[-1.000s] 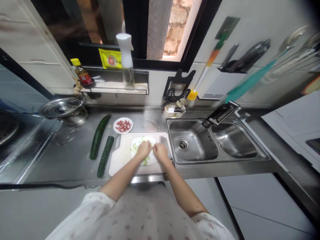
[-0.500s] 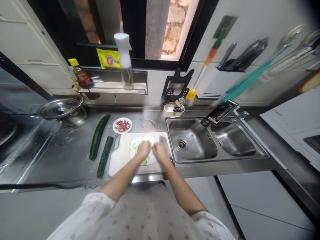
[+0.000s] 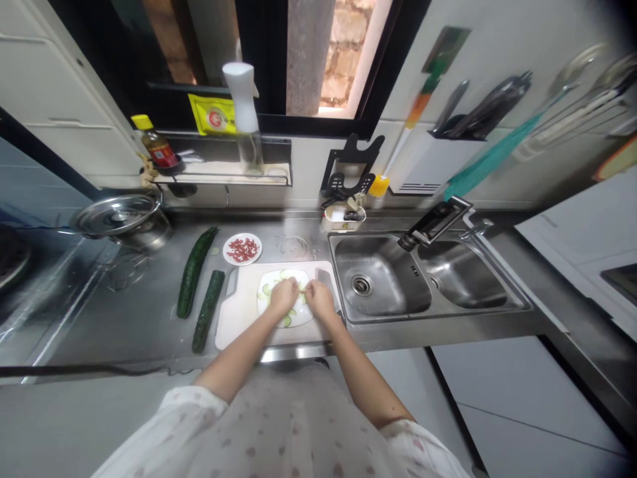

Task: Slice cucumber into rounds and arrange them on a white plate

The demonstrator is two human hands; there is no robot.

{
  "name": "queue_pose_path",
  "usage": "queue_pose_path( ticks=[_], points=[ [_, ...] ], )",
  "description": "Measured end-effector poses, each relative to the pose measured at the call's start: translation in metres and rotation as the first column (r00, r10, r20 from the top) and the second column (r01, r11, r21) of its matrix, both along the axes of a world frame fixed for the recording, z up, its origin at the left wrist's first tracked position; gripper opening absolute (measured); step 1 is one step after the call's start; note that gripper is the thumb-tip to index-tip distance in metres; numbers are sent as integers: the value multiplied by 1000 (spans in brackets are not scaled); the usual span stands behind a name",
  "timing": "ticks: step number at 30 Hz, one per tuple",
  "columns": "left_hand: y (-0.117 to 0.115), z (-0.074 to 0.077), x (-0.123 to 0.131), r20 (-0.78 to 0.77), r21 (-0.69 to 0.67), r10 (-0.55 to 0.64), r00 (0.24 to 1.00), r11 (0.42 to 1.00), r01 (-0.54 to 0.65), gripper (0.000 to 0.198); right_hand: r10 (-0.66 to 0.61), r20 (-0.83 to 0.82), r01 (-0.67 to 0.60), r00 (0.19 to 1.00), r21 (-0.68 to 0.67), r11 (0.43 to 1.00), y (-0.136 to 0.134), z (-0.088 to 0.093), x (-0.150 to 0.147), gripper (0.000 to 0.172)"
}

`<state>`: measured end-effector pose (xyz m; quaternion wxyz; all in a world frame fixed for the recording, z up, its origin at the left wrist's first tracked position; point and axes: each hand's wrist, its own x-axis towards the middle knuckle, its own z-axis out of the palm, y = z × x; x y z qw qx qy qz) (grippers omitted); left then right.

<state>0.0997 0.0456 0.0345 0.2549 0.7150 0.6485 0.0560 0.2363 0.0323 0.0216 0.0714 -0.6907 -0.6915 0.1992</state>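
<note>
Both hands are over a white plate that holds thin green cucumber slices. The plate rests on a pale cutting board. My left hand is closed, its fingertips pinched over the plate's middle. Close beside it, my right hand is closed in a similar pinch. A bit of pale green cucumber slice shows between the fingertips; its outline is partly hidden. A knife lies at the board's right side, partly behind my right hand.
A whole cucumber and a cut cucumber lie left of the board. Behind it stands a small plate of chopped red-and-white pieces. A lidded steel pot is at the left, a double sink at the right.
Both hands stay pinched together over the plate, with only slight finger movement. The whole view has shifted a little; nothing else has visibly moved.
</note>
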Motion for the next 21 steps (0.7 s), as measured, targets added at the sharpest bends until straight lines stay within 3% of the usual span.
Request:
queue_pose_path(
  ticks=[21],
  points=[
    [-3,-4,4,-21,41,-21,1000,999,22,23,-4,57,6,998,-31,1000,2,6,-5,16]
  ],
)
